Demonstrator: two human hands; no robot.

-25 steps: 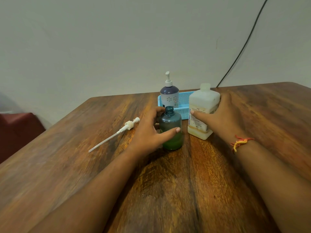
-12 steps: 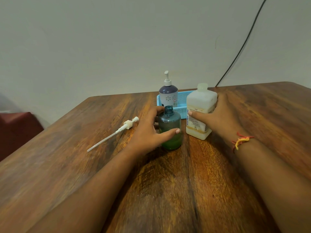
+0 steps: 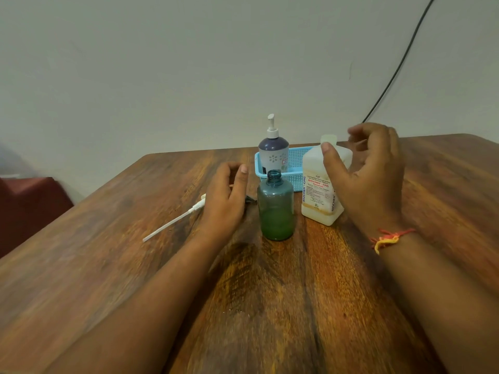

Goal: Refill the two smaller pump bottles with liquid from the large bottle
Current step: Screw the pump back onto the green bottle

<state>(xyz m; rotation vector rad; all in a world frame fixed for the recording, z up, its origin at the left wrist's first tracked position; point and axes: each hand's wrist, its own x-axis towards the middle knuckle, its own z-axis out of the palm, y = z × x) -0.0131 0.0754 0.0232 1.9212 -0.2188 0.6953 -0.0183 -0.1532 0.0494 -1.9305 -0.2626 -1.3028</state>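
A small blue-green bottle (image 3: 275, 209) stands upright and uncapped at the table's middle, with green liquid in its lower part. Its white pump with a long tube (image 3: 172, 221) lies on the table to the left. My left hand (image 3: 225, 201) hovers just left of this bottle, fingers apart, not touching it. The large white bottle (image 3: 317, 190) with a printed label stands capped to the right. My right hand (image 3: 370, 179) is raised beside and partly in front of it, fingers spread, holding nothing. A purple pump bottle (image 3: 273, 151) stands in a blue basket (image 3: 295, 168) behind.
The wooden table (image 3: 270, 306) reaches a pale wall at the back. A black cable (image 3: 399, 60) runs down the wall behind the large bottle. A dark red seat (image 3: 29, 203) sits off the table's left edge.
My left hand has let go of the blue-green bottle and drawn back to the left. My right hand has released the large white bottle and lifted up beside it.
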